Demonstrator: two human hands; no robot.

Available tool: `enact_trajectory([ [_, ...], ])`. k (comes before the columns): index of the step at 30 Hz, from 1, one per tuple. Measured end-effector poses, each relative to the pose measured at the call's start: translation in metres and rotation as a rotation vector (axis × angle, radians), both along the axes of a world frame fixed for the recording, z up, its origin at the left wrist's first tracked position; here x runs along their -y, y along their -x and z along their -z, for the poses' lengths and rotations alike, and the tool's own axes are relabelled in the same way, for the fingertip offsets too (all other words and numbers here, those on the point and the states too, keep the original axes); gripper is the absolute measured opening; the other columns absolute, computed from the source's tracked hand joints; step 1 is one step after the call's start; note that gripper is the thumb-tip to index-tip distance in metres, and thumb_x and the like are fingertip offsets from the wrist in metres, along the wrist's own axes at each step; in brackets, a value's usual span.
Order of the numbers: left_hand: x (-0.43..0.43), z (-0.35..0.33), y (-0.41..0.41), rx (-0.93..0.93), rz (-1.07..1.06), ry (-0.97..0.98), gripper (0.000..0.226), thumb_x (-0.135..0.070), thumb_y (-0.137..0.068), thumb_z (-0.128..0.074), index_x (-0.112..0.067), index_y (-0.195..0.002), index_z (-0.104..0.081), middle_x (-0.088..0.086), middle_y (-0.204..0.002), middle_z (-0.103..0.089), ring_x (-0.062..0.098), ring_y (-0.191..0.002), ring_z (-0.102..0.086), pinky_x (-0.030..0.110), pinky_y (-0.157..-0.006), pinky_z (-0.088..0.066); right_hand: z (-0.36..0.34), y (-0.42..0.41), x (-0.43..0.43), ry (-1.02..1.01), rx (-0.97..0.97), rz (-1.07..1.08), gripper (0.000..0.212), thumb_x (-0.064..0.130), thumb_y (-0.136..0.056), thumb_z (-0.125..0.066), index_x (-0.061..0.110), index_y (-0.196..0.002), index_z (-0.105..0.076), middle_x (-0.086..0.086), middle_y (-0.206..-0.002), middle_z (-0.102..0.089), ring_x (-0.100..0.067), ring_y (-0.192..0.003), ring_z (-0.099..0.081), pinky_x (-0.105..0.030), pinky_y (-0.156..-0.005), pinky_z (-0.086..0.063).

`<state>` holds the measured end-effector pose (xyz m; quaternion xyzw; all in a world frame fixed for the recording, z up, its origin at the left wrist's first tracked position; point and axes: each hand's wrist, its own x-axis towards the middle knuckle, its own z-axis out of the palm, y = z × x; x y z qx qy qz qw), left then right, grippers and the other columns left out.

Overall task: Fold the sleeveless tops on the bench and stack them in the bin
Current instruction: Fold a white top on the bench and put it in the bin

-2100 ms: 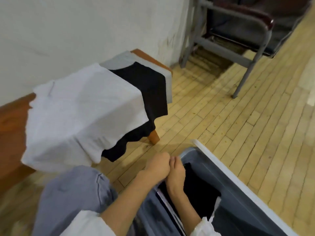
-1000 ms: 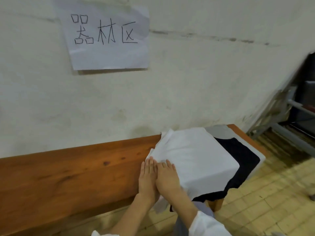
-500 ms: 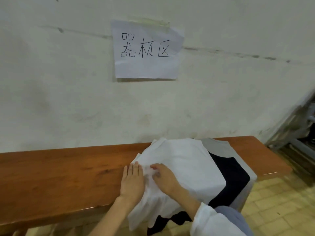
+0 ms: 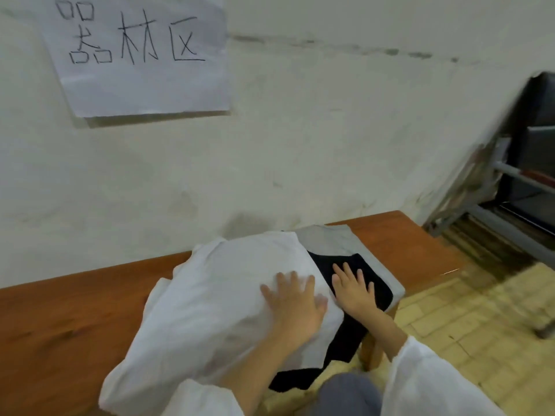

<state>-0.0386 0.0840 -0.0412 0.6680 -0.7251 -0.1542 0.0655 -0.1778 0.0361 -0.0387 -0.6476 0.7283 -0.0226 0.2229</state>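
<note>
Three sleeveless tops lie piled on the wooden bench [image 4: 60, 319]. Uppermost is a white top [image 4: 216, 295], rumpled and hanging over the bench's front edge. Under it lie a black top [image 4: 372, 283] and a grey top [image 4: 330, 238]. My left hand [image 4: 292, 307] rests flat on the white top's right part, fingers spread. Beside it, my right hand [image 4: 354, 291] lies flat on the black top with straight fingers. The bin is out of view.
A white wall rises right behind the bench, with a paper sign [image 4: 141, 55] taped to it. A metal-framed chair [image 4: 516, 187] stands at the right on the wooden floor [image 4: 480, 331]. My knee [image 4: 345, 394] is at the bottom edge.
Both hands slid from the white top's left edge to its right side. The right hand now lies on the black top. The white top sits more bunched toward the left.
</note>
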Motion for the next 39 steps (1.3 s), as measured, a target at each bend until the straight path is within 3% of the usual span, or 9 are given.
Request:
enact_trajectory([
  [3,0.029,0.006,0.038,0.038,-0.083,-0.08,0.085,-0.08,-0.081,-0.015,-0.032,-0.151,-0.007,0.007,-0.159,0.012,0.043,-0.141,0.02,0.07,-0.096,0.022,0.003,0.021,0.028,-0.003,0.024,-0.008,0.048,0.036,-0.104,-0.017,0.034,-0.152,-0.011,0.005,-0.161,0.0,-0.024,-0.147,0.005,-0.049,-0.117,0.002],
  [8,0.064,0.007,0.061,0.097,-0.102,-0.046,0.081,-0.072,-0.086,-0.022,-0.031,-0.152,0.0,0.01,-0.158,0.018,0.043,-0.14,0.024,0.07,-0.097,0.024,0.011,0.045,0.067,0.025,-0.024,-0.035,0.052,0.032,-0.103,-0.026,0.035,-0.151,-0.009,0.006,-0.161,0.001,-0.024,-0.147,0.007,-0.049,-0.117,0.004],
  [13,0.069,0.01,0.063,0.07,-0.099,0.052,0.053,-0.041,-0.1,-0.023,-0.03,-0.15,-0.012,0.009,-0.16,0.003,0.041,-0.144,0.01,0.07,-0.103,0.016,0.016,0.051,0.084,0.048,-0.029,-0.019,0.053,0.04,-0.102,-0.026,0.035,-0.152,-0.009,0.006,-0.16,0.002,-0.023,-0.147,0.007,-0.048,-0.116,0.006],
  [17,0.063,0.018,0.046,0.035,-0.077,0.108,0.059,-0.038,-0.095,-0.002,-0.024,-0.15,-0.02,0.007,-0.16,-0.01,0.034,-0.146,-0.003,0.065,-0.111,0.007,0.016,0.051,0.081,0.057,-0.05,-0.029,0.052,0.04,-0.102,-0.022,0.034,-0.152,-0.006,0.005,-0.161,0.003,-0.023,-0.147,0.008,-0.048,-0.117,0.006],
  [21,0.063,0.011,0.04,0.124,0.15,0.305,0.065,-0.009,-0.093,-0.038,-0.026,-0.151,-0.017,0.009,-0.158,-0.015,0.033,-0.145,-0.011,0.062,-0.111,-0.001,0.017,0.047,0.073,0.089,-0.168,-0.085,0.057,0.045,-0.102,-0.017,0.029,-0.152,0.005,0.002,-0.16,0.011,-0.026,-0.146,0.012,-0.049,-0.117,0.007],
  [25,0.08,-0.011,0.051,0.246,0.452,0.365,0.052,-0.003,-0.087,-0.043,-0.013,-0.138,-0.039,0.009,-0.136,-0.047,0.029,-0.129,-0.037,0.046,-0.112,-0.018,0.016,0.044,0.071,0.041,-0.242,-0.123,0.064,0.042,-0.101,-0.024,0.026,-0.15,0.012,-0.001,-0.159,0.017,-0.028,-0.145,0.016,-0.052,-0.116,0.007],
  [27,0.08,-0.013,0.046,0.26,0.401,0.326,0.043,-0.009,-0.089,-0.044,-0.014,-0.131,-0.042,0.007,-0.121,-0.053,0.025,-0.113,-0.043,0.037,-0.098,-0.029,0.016,0.043,0.07,0.062,-0.189,-0.087,0.058,0.043,-0.102,-0.017,0.028,-0.151,0.008,0.001,-0.159,0.014,-0.026,-0.146,0.015,-0.051,-0.116,0.008],
  [33,0.053,-0.014,-0.018,0.236,0.023,0.201,0.026,-0.029,-0.098,-0.029,-0.018,-0.11,-0.049,0.003,-0.102,-0.061,0.025,-0.103,-0.048,0.037,-0.086,-0.03,0.015,0.045,0.07,0.063,-0.151,-0.084,0.055,0.046,-0.102,-0.012,0.03,-0.152,0.003,0.003,-0.16,0.009,-0.024,-0.146,0.012,-0.049,-0.116,0.008],
  [39,0.002,-0.014,-0.098,0.19,-0.339,0.019,0.06,-0.038,-0.092,-0.04,-0.027,-0.147,-0.018,0.002,-0.113,-0.062,0.022,-0.112,-0.049,0.038,-0.094,-0.032,0.011,0.048,0.069,0.032,-0.118,-0.097,0.055,0.047,-0.101,-0.012,0.031,-0.152,0.0,0.004,-0.16,0.009,-0.024,-0.147,0.012,-0.049,-0.117,0.007],
])
